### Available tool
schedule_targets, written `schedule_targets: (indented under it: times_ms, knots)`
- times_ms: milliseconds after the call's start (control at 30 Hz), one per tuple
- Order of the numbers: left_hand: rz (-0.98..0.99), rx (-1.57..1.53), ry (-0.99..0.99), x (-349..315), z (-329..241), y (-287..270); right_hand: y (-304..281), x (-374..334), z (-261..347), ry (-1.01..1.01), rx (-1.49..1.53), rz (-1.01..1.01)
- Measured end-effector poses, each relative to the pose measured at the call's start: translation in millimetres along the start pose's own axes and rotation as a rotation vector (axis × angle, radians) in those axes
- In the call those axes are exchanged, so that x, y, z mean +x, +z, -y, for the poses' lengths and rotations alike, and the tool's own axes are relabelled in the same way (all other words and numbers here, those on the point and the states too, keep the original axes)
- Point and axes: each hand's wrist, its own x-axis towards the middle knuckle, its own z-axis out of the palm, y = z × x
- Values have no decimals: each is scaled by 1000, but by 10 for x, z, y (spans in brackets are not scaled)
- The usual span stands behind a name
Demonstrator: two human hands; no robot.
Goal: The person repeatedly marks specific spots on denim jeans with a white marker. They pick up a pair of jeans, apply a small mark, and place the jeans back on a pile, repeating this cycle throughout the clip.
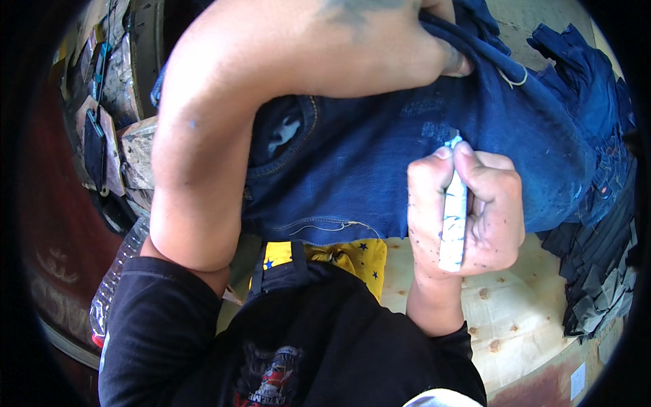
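Observation:
Dark blue jeans point(380, 176) lie spread across the middle in front of me. My left hand point(400, 51) reaches over them from the left and pinches a raised fold near the top. Closed in a fist over the lower right part is my right hand point(481, 210), gripping a white stick-shaped tool point(453, 220) smudged with blue. Thumb and forefinger press near the tool's far tip, which meets the denim beside small pale worn patches point(434, 129). What the tip is made of is too small to tell. Loose threads hang from the cloth.
More dark blue denim point(576, 81) is piled at the far right, with dark cloth strips point(597, 271) below it. A pale wooden board point(508, 319) lies under the work. At left are a clear plastic bottle point(119, 278) and wooden pieces point(139, 152). Yellow star-patterned cloth point(363, 264) shows near my lap.

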Motion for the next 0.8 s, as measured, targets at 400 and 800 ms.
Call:
schedule_targets:
  times_ms: [400,800]
  knots:
    - [-158,87,118,-28,-52,81,-11,-7,-29,-62,45,-5]
    - [59,-88,-3,41,24,-24,-1,15,-27,-53,154,-117]
